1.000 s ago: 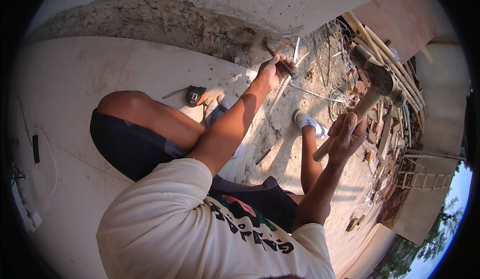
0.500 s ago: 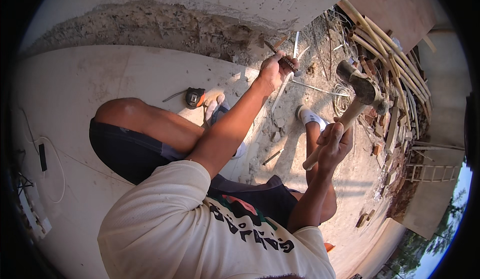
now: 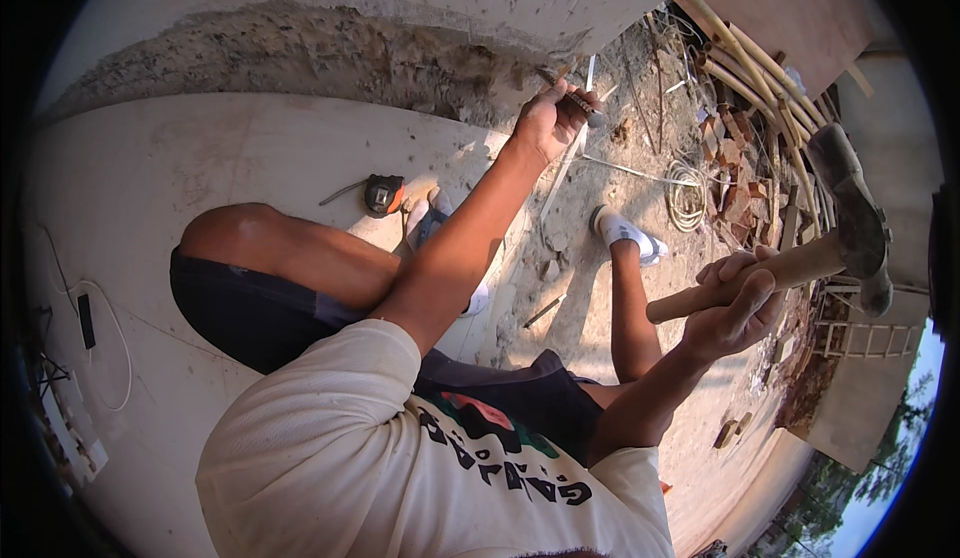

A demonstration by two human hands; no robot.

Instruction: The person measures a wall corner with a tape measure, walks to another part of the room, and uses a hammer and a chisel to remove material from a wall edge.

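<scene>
My left hand (image 3: 546,126) is closed round a ribbed metal chisel (image 3: 583,105) with a dull, blunt head. The chisel's far end reaches the rough broken strip (image 3: 400,63) along the foot of the pale wall. Well off to the right, my right hand (image 3: 738,308) grips a hammer (image 3: 808,261) by its wooden handle. The worn steel head of the hammer points away to the far right, apart from the chisel. A black and orange tape measure (image 3: 383,196) lies on the pale board beside my left foot.
Pale boarding (image 3: 150,168) spreads at the left, with a phone-like black object (image 3: 86,320) and a white cable on it. Coiled cord (image 3: 686,196), broken bricks (image 3: 735,183) and bamboo-like poles (image 3: 745,53) lie at the right. A ladder-like frame (image 3: 868,340) stands beyond.
My right hand has swung the hammer to the right, farther from the chisel. My left hand has shifted only slightly, keeping hold of the chisel.
</scene>
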